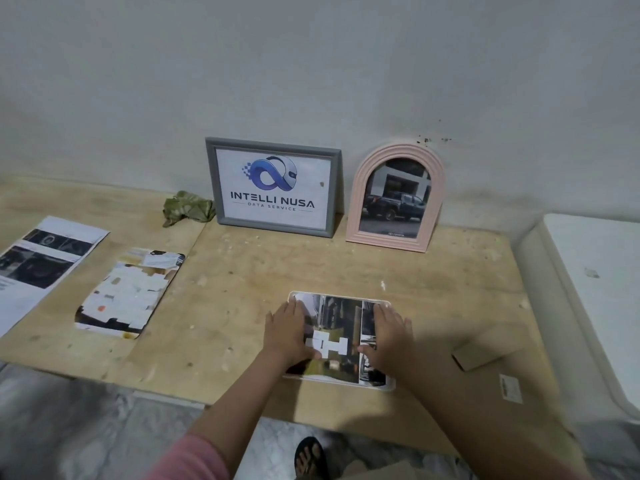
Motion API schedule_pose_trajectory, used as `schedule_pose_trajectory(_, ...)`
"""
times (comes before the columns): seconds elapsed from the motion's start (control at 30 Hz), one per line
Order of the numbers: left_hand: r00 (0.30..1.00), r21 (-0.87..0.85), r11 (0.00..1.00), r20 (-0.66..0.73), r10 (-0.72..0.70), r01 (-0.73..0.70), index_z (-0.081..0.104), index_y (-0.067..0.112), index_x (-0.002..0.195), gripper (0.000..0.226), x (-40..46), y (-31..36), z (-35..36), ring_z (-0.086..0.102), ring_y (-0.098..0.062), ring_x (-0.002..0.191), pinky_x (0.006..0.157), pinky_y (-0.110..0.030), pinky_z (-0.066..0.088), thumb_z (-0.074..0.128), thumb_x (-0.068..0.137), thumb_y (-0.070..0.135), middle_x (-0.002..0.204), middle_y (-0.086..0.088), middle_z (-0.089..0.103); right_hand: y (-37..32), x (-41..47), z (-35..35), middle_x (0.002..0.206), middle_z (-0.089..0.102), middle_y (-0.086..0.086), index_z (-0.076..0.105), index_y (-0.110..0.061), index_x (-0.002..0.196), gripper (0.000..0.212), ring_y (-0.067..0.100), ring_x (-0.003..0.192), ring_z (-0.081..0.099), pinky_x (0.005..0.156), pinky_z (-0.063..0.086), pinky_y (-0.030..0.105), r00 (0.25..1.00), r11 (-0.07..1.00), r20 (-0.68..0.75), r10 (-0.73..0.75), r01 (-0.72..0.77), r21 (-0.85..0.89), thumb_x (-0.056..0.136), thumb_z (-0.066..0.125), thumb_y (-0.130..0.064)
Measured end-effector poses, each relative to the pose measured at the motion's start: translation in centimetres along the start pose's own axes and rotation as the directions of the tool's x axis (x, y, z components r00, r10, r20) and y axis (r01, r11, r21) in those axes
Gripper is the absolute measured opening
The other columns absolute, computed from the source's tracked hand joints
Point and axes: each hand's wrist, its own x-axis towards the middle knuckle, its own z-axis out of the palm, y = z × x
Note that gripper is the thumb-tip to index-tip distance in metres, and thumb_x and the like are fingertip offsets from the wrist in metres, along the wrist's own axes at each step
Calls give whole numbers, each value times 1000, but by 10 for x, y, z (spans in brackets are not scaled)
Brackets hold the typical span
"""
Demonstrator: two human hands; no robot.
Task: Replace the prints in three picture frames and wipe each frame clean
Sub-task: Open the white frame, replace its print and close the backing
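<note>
A white rounded frame (pixel 390 386) lies flat near the table's front edge with a dark print (pixel 341 318) laid on it. My left hand (pixel 288 332) presses flat on the print's left side and my right hand (pixel 389 336) presses flat on its right side, thumbs turned inward. A grey rectangular frame (pixel 211 174) with a logo print leans on the wall. Beside it stands a pink arched frame (pixel 438 188) showing a dark pickup truck. A crumpled green cloth (pixel 188 207) lies left of the grey frame.
A loose rounded print (pixel 130 294) and a larger printed sheet (pixel 41 265) lie on the left of the wooden table (pixel 242 271). A cardboard backing piece (pixel 485 351) rests at the right. A white appliance (pixel 595 289) stands at the far right.
</note>
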Motion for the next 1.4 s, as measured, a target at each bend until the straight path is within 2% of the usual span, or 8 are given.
schedule_pose_trajectory(0.1,1000,22,1000,-21,-20,21,33,14,134,96,3,2,1,28,-25,136,114,-49,19,77,61,58,146,-5,32,-7,-3,1,99,68,11,63,-2,107,95,32,86,67,67,51,40,999,998,4,42,-42,35,28,90,-47)
schedule_pose_trajectory(0.23,999,7,999,-32,-34,35,27,13,137,104,6,3,-6,34,-26,122,99,-40,36,77,60,60,135,-5,34,-6,-2,4,85,60,5,59,-7,97,74,31,69,59,58,43,34,999,996,-4,45,-44,81,37,82,-44)
schedule_pose_trajectory(0.33,997,-43,996,-12,-73,72,23,13,141,98,12,1,-13,32,-27,123,96,-39,36,72,69,57,136,-7,30,-4,1,5,81,56,5,57,-7,90,66,31,69,56,57,45,35,999,988,-4,40,-39,147,38,76,-43)
schedule_pose_trajectory(0.7,997,81,994,-49,-63,67,43,8,129,78,20,3,-19,36,-25,119,93,-36,40,73,71,52,127,-7,38,-3,6,2,92,66,11,62,-2,104,99,31,75,63,64,49,36,990,993,74,119,-121,15,25,86,-56)
schedule_pose_trajectory(0.87,998,62,997,-59,-33,36,49,10,124,67,19,3,-19,37,-24,118,92,-34,40,73,73,47,126,-6,39,-4,0,4,77,59,8,59,-2,87,79,29,63,55,56,41,33,997,996,-59,56,-51,76,42,75,-65)
schedule_pose_trajectory(1.13,996,38,999,-84,-25,28,41,9,128,73,18,1,-18,38,-24,120,92,-34,41,73,74,46,128,-6,39,-15,-7,-2,83,59,13,60,2,106,80,31,66,59,57,46,31,977,976,-206,62,-16,218,35,90,-19)
schedule_pose_trajectory(1.27,996,10,999,-87,-30,31,40,12,124,72,18,1,-16,37,-24,119,92,-36,40,75,72,48,129,-4,40,-25,-6,-13,91,50,12,43,4,133,82,25,81,52,65,43,25,939,850,-211,271,-131,510,62,76,-23)
schedule_pose_trajectory(1.4,996,-4,999,-77,-42,42,39,15,126,79,22,-1,-15,38,-23,121,95,-38,39,76,68,52,130,-2,41,-19,-1,-25,77,56,3,57,-8,89,29,24,78,59,62,39,26,824,576,114,555,-479,662,69,77,-16)
